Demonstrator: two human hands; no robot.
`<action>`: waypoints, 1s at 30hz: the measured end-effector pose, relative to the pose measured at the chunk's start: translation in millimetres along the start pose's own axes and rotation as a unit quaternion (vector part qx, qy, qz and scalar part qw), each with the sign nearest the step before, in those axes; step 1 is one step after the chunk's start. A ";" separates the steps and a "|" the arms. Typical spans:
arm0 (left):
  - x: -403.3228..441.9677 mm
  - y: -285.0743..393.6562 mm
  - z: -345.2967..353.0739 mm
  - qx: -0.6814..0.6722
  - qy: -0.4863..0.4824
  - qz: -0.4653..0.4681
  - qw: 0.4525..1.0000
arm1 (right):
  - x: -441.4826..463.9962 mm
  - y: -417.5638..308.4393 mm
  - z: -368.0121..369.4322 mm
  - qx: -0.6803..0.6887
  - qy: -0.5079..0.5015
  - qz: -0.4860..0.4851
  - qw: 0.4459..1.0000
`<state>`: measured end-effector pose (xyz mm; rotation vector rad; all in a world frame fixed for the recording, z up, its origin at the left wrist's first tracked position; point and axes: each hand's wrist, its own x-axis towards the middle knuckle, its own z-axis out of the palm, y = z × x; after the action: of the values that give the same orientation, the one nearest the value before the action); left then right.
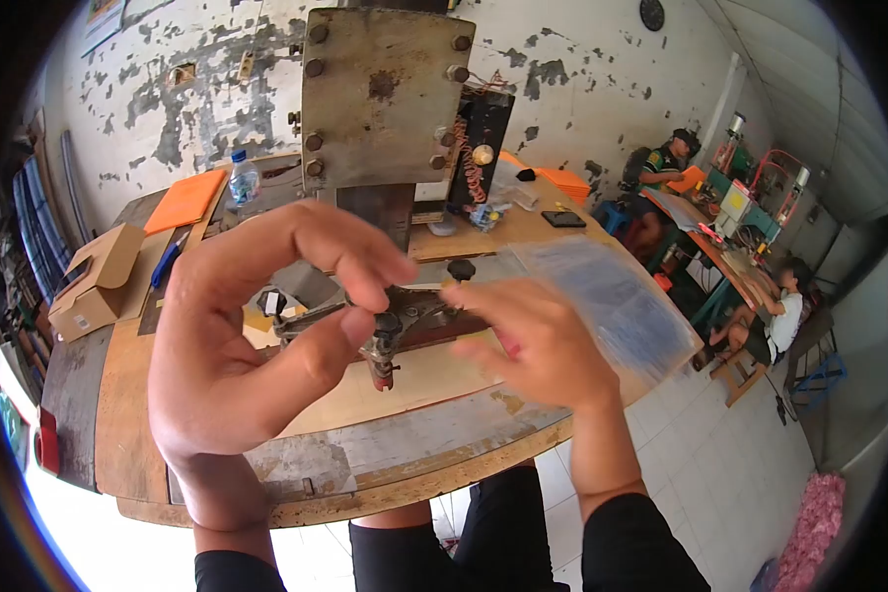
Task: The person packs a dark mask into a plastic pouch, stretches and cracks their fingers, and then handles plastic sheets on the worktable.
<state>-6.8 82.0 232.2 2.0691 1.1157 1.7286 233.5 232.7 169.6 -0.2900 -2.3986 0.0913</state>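
I see a wooden table point(128, 424) spread across the near and middle part of my view. The press point(390, 109) stands upright at its far side, its bolted plate facing me. Two people sit at the far right, one in a dark shirt point(661, 168), one in a white top point(785, 321). Clear film point(612, 316) lies flat on the table's right side. On the left sits a cardboard box point(104, 286), with an orange sheet point(185, 200) beyond it.

My left hand point(207, 345) is raised over the near left, fingers curled towards the thumb in a loop; I cannot tell whether the tips pinch anything. My right hand point(548, 345) is open (blurred, too), its fingers apart, just right of centre. Between and beyond them, the metal jig point(383, 360) rests mid-table before the press, its black knobs up. A bottle point(244, 183) stands far left; a phone point(563, 219) lies far right on the table.
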 end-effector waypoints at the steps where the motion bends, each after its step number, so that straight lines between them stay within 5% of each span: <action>1: -1.6 2.0 -1.4 0.006 -0.007 -0.011 1.000 | -21.1 19.1 -4.1 -0.070 0.027 0.041 0.996; 7: -6.2 7.2 2.5 0.015 -0.016 -0.007 1.000 | -195.2 208.1 -39.7 -0.290 0.071 0.331 0.895; 9: -6.6 10.8 9.4 0.060 -0.006 -0.034 0.998 | -244.1 245.5 -43.4 -0.375 0.005 0.433 0.819; 12: -9.0 16.4 33.1 0.169 -0.007 0.006 0.986 | -282.4 262.7 -30.2 -0.252 -0.079 0.555 0.789; 20: -24.2 35.7 95.2 0.197 -0.273 0.151 0.929 | -300.0 276.1 -25.4 -0.234 -0.034 0.526 0.817; 30: -92.4 23.3 95.5 0.292 -0.235 0.001 0.927 | -304.7 291.0 -36.2 -0.209 0.089 0.485 0.844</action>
<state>88.3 32.1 150.5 2.6132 1.5746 0.8540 531.5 444.1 -43.3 -1.6189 -1.8327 -0.0067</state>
